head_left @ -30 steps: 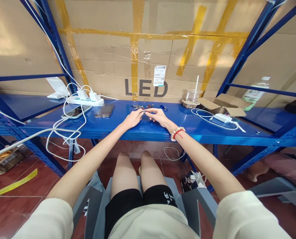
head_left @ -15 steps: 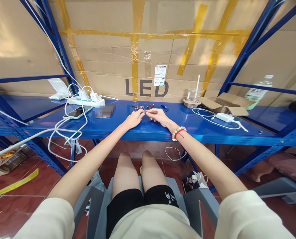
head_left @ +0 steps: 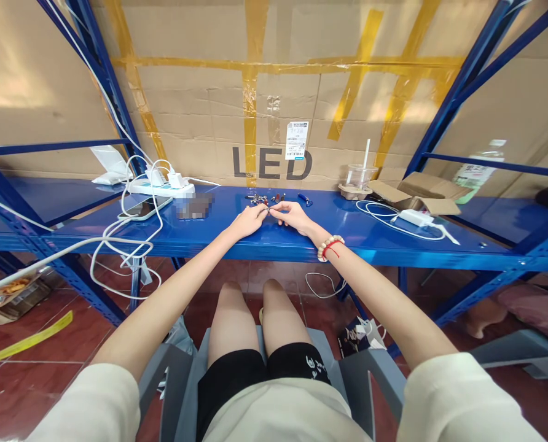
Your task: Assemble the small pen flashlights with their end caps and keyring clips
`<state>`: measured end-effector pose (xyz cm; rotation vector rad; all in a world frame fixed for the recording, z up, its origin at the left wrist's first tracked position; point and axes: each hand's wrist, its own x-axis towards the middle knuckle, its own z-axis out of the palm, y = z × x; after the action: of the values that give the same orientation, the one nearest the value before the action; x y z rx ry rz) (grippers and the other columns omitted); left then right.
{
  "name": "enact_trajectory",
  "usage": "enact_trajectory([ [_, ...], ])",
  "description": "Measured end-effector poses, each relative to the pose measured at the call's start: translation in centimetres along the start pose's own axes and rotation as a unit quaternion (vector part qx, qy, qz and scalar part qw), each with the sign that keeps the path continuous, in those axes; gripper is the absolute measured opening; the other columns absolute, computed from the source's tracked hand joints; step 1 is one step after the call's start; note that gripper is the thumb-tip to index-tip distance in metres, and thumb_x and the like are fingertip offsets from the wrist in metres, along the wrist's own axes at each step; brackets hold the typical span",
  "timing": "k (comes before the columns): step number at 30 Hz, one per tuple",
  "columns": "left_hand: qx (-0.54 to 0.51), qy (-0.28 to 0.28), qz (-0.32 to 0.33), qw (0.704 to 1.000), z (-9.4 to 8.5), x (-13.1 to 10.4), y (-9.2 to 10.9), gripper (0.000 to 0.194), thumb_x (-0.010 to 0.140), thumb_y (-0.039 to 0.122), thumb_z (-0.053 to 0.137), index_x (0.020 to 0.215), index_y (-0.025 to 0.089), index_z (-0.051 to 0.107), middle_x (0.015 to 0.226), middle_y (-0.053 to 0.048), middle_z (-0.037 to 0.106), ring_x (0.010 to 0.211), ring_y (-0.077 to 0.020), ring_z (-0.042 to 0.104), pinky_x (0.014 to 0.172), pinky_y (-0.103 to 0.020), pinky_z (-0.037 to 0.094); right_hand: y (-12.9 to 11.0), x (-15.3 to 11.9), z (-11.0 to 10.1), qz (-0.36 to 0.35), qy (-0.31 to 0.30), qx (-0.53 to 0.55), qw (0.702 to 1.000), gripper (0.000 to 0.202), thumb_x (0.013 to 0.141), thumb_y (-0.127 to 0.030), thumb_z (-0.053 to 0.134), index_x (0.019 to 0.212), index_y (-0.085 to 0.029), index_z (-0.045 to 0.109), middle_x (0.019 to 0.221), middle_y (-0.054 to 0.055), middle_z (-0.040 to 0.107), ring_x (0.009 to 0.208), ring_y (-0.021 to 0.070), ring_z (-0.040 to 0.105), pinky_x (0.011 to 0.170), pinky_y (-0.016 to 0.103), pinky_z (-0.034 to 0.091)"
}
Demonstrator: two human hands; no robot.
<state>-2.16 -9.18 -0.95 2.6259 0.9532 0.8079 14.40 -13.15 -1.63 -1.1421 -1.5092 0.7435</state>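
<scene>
- Tiny piece [head_left: 268, 210]: I see left hand [head_left: 249, 221] and right hand [head_left: 293, 217] pinch it, over the blue table [head_left: 336, 218].
- The table's front edge is near; the cup [head_left: 361, 178] stands well apart.
- It looks dark, too small to tell more.

Cup [head_left: 357, 178] beside open carton [head_left: 424, 183]; phone [head_left: 145, 209] near power strip [head_left: 182, 191].

This looks like a storeroom or workshop corner, though little shows beyond it: blue metal racking [head_left: 333, 218], a huge taped carton [head_left: 200, 123] printed "LED", red floor tiles [head_left: 20, 399].
</scene>
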Motion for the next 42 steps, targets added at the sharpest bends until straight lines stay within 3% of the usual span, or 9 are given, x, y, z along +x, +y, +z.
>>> enact_trajectory([
  [10, -0.019, 0.008, -0.013, 1.0, -0.11, -0.16, 0.35, 0.027, 0.088, 0.032, 0.034, 0.089, 0.02, 0.058, 0.084, -0.004, 0.066, 0.083, -0.0204, 0.06, 0.085, -0.037, 0.043, -0.46, -0.12, 0.2, 0.009, -0.001, -0.016, 1.0, 0.034, 0.065, -0.043, 0.073, 0.076, -0.014, 0.061, 0.072, 0.001, 0.062, 0.044, 0.0034, 0.049, 0.037, 0.016, 0.033],
  [14, -0.045, 0.007, 0.012, 0.999, -0.11, -0.16, 0.31, 0.026, 0.089, 0.03, 0.034, 0.088, 0.018, 0.057, 0.082, -0.003, 0.065, 0.081, -0.0184, 0.06, 0.088, -0.035, 0.042, -0.2, 0.02, -0.04, -0.001, -0.014, 0.002, 1.0, 0.038, 0.063, -0.049, 0.072, 0.076, -0.014, 0.061, 0.071, 0.001, 0.061, 0.046, 0.0035, 0.048, 0.037, 0.016, 0.031],
  [23, -0.065, 0.019, 0.041, 0.997, 0.1, -0.04, -0.21, 0.029, 0.087, 0.032, 0.042, 0.109, 0.017, 0.05, 0.091, -0.005, 0.064, 0.086, -0.0182, 0.06, 0.086, -0.033, 0.042, -0.43, -0.2, -0.05, 0.006, -0.014, 0.005, 1.0, 0.043, 0.059, -0.054, 0.071, 0.072, -0.015, 0.062, 0.061, -0.001, 0.057, 0.047, 0.0047, 0.046, 0.039, 0.017, 0.03],
  [34, -0.045, 0.011, 0.084, 0.995, -0.36, -0.17, 0.17, 0.029, 0.089, 0.032, 0.037, 0.108, 0.018, 0.054, 0.09, -0.003, 0.065, 0.087, -0.0169, 0.06, 0.085, -0.027, 0.042, -0.69, -0.28, -0.09, 0.018, -0.022, 0.015, 0.999, 0.045, 0.058, -0.058, 0.071, 0.066, -0.015, 0.06, 0.052, -0.003, 0.051, 0.045, 0.0053, 0.044, 0.039, 0.018, 0.028],
  [42, -0.029, 0.005, 0.024, 0.999, -0.49, -0.4, 0.64, 0.029, 0.089, 0.034, 0.034, 0.099, 0.021, 0.057, 0.083, -0.004, 0.065, 0.079, -0.0194, 0.06, 0.075, -0.029, 0.044, -0.76, -0.22, 0.06, 0.029, -0.022, 0.01, 0.999, 0.046, 0.058, -0.059, 0.07, 0.062, -0.015, 0.058, 0.056, -0.002, 0.054, 0.045, 0.005, 0.046, 0.038, 0.017, 0.028],
])
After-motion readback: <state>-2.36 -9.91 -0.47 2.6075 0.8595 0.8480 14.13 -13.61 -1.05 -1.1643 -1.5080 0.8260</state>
